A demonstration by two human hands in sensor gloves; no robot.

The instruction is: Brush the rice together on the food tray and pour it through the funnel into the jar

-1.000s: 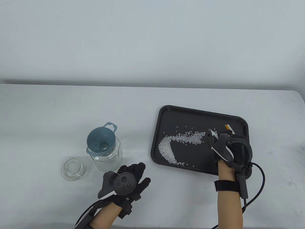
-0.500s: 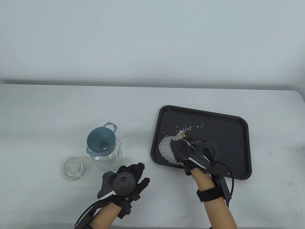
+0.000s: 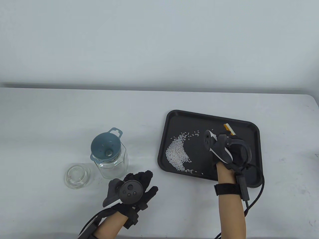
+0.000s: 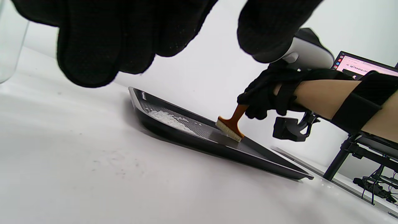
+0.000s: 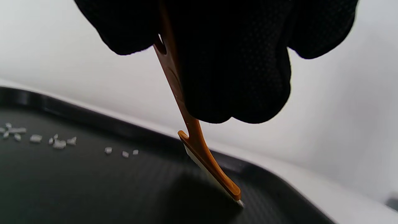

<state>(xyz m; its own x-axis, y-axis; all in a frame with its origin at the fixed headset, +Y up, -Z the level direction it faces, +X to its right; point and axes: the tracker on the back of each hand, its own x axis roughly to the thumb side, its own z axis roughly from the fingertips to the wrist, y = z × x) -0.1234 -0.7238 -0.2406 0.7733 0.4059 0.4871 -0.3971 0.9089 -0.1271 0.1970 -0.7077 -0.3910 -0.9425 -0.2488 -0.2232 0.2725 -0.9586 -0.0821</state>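
A black food tray (image 3: 254, 154) lies at the right of the table. White rice (image 3: 177, 155) is heaped in its left part, with loose grains (image 3: 195, 134) above the heap. My right hand (image 3: 235, 151) grips an orange brush (image 3: 229, 129) with white bristles; the bristles touch the tray near its far right (image 4: 230, 130), (image 5: 214, 174). A blue funnel (image 3: 106, 148) sits in the mouth of a glass jar (image 3: 114, 164) left of the tray. My left hand (image 3: 139, 185) rests on the table near the jar, fingers relaxed, holding nothing.
A round glass lid (image 3: 76, 176) lies left of the jar. In the left wrist view a laptop screen (image 4: 363, 65) and a stand stand beyond the table's right end. The table's far edge meets a pale wall.
My right hand swept the brush left across the tray, pushing the rice band into the left heap, then moved back to the tray's far right. The left hand stayed still.
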